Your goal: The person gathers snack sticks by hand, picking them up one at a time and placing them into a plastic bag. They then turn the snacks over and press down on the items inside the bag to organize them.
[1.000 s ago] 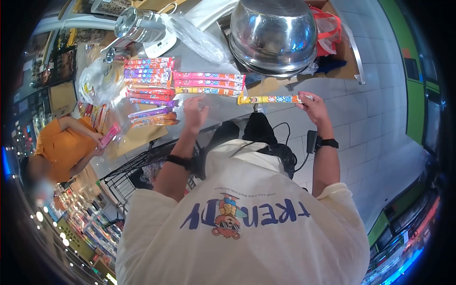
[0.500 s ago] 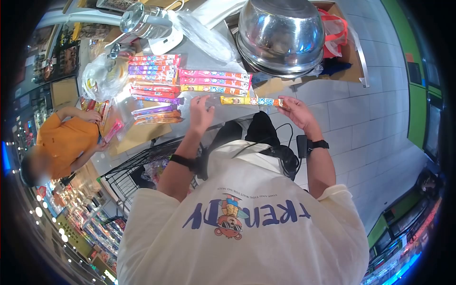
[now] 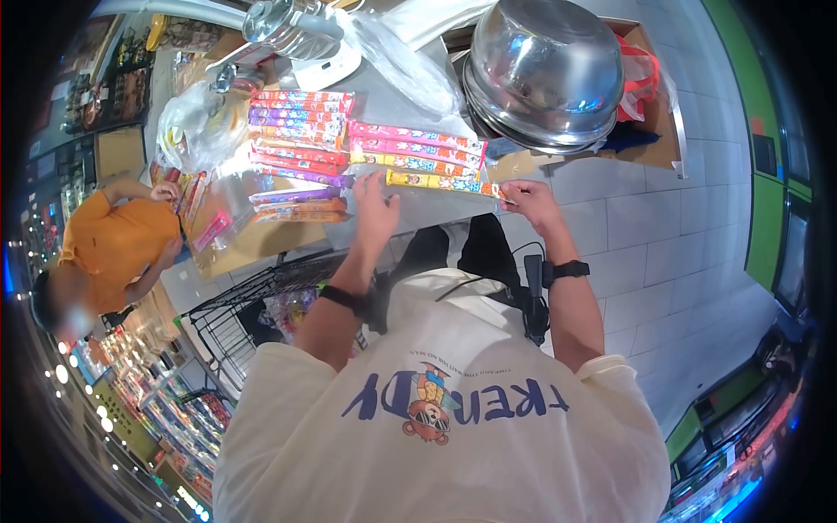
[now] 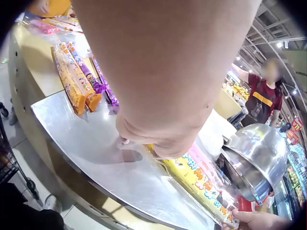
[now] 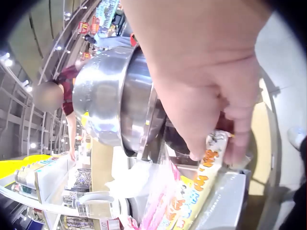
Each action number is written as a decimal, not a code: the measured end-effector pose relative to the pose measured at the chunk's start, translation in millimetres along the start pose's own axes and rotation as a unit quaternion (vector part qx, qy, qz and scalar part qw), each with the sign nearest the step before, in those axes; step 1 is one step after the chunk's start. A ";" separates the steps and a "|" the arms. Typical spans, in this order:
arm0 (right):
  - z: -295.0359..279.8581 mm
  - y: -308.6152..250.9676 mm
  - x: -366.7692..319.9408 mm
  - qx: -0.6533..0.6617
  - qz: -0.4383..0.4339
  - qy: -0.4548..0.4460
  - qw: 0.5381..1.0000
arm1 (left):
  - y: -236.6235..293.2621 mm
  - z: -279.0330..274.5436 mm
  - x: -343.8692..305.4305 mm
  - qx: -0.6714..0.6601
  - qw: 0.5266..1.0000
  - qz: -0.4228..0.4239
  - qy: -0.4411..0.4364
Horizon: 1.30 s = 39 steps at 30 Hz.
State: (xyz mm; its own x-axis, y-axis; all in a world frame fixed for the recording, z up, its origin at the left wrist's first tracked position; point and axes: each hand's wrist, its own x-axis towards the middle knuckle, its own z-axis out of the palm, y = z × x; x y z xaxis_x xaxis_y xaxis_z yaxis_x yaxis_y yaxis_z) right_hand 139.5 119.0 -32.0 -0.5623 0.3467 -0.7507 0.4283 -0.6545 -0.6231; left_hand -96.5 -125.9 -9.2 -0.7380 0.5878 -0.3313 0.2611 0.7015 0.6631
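My right hand (image 3: 534,206) pinches the right end of a long, yellow stick-shaped packet (image 3: 436,181) with cartoon print. The packet lies level, close along the front of the row of similar packets. My left hand (image 3: 377,211) is at the packet's other end, fingers loosely bent, fingertips right beside it; the hand covers that end in the left wrist view. Just behind lie pink packets (image 3: 418,132) and another yellow packet (image 3: 410,162). Left of these, red, purple and orange packets (image 3: 298,131) form a stacked row on the metal tabletop (image 4: 96,139).
Large steel bowls (image 3: 545,74) stand at the back right beside a red-handled bag (image 3: 639,83). A glass jug (image 3: 283,30) and plastic bags (image 3: 187,131) are at the back left. A person in orange (image 3: 122,231) stands left, near a wire cart (image 3: 231,322).
My right hand has brought the yellow packet leftward, in against the row's front. The left hand has moved slightly, to the packet's left end. The person in orange has put down a pink packet.
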 end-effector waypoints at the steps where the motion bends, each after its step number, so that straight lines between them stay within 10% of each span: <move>1: 4.8 -3.4 -2.6 -0.029 0.003 0.027 0.999 | -3.3 -0.1 0.3 -0.011 1.000 0.004 0.008; 5: -16.9 10.4 -7.6 -0.059 -0.032 0.023 0.997 | -12.0 1.4 0.5 0.162 0.980 0.018 0.111; 18: 12.0 19.2 -20.9 0.109 -0.071 0.068 0.989 | -35.9 -13.9 14.1 0.116 0.984 0.039 0.133; 23: 28.3 -1.0 -9.5 -0.200 -0.107 0.085 0.970 | -29.0 -23.2 11.8 0.132 0.987 -0.012 0.094; 39: 52.3 21.1 2.1 0.039 -0.068 0.081 0.994 | -31.6 -27.5 6.6 0.167 0.983 0.017 0.068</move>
State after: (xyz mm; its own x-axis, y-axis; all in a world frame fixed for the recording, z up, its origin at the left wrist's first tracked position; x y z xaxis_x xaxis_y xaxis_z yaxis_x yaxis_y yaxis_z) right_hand 110.4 70.8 -35.3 -0.4882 0.5352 -0.6894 0.2967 -0.6411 -0.7078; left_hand -126.7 -155.3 -13.9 -0.7957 0.5700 -0.2048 0.4601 0.7888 0.4076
